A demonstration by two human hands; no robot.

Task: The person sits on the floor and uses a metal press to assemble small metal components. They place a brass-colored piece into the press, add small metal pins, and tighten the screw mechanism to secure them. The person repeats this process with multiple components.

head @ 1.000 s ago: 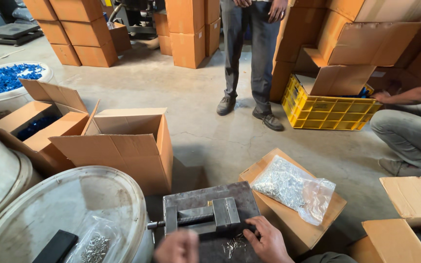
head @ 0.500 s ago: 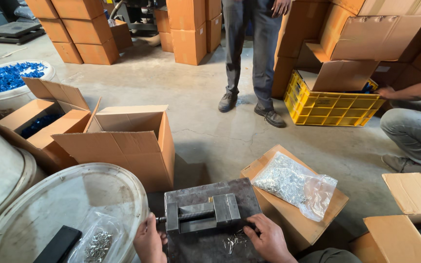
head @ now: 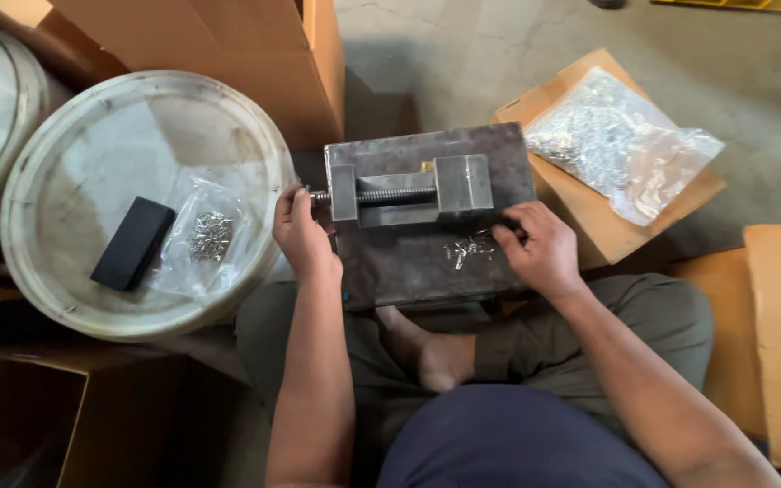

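Closest to us are our crossed legs in grey-green trousers and one bare foot (head: 440,357), tucked just under the near edge of the work. Above them sits the grey steel bench vise on its flat steel plate (head: 427,212), resting in front of our knees. Our left hand (head: 302,233) is curled shut around the end of the threaded vise screw (head: 390,193), at the left side of the block. Our right hand (head: 540,248) lies on the plate with the fingers bent and pressing down beside a small scatter of loose silver metal pins (head: 470,248) — whether it pinches one of them we cannot tell.

We judge the vise heavy and stiff; it will not slide easily, and the screw end is the natural place to turn it, while the plate edges are where we would lift. The pins look light, slick and easy to scatter.

To the left stands a round white plastic drum lid (head: 65,181) carrying a black rectangular block (head: 133,243) and a clear plastic bag of small metal parts (head: 205,237). Further right, a larger clear bag of silver parts (head: 616,145) lies on a flat piece of brown cardboard (head: 680,203). Beyond the vise — a brown cardboard box (head: 228,54) on the concrete floor (head: 463,54).
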